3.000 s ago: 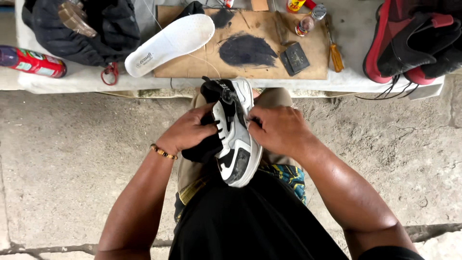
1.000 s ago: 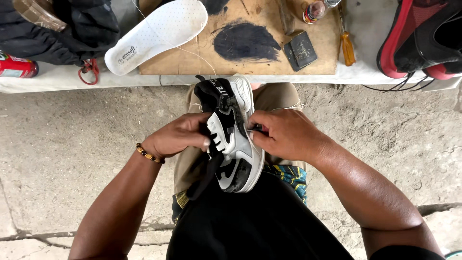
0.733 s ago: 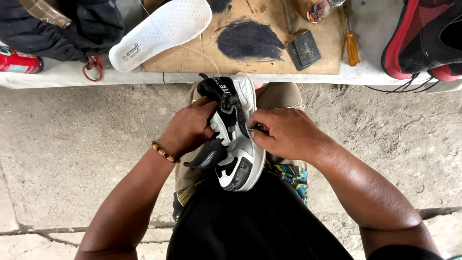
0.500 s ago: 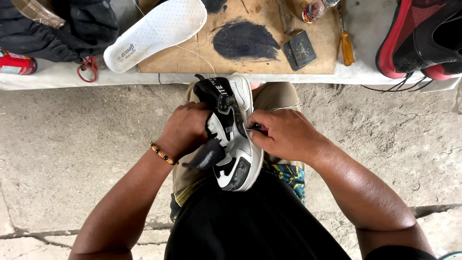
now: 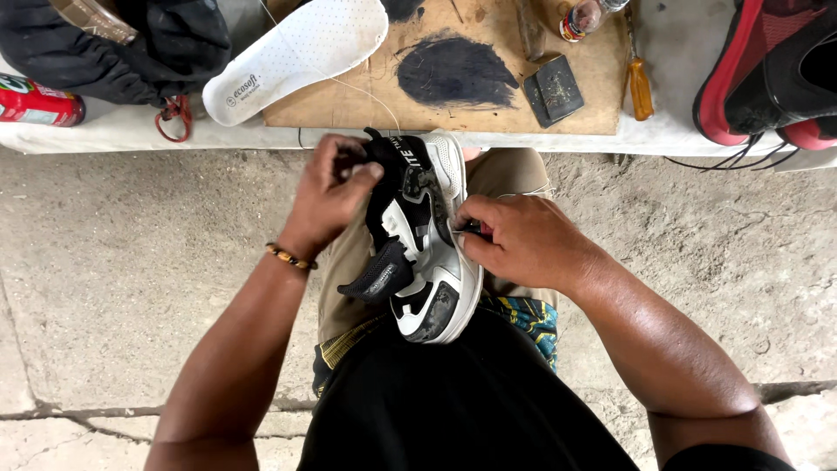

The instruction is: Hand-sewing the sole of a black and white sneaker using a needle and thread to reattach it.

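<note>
Stitching step on sneaker [image 5: 425,253], resting on lap. Left hand [image 5: 331,187] fingers clamped on its tongue; right hand [image 5: 514,240] fingers pinched together at sneaker's side, thin thread [image 5: 370,87] running up from sneaker. Next likely: pull thread taut, steady sneaker.

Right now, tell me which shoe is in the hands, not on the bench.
The black, white and grey sneaker on the lap: left hand at its collar, right hand against its side. The red and black shoe lies untouched on the bench's right end.

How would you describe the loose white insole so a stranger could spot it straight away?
Look at the wooden board on the bench beyond the person's knees. The insole lies slanted across its left corner, next to a dark bag. It alone is flat, white, foot-shaped and dotted with tiny holes.
</note>
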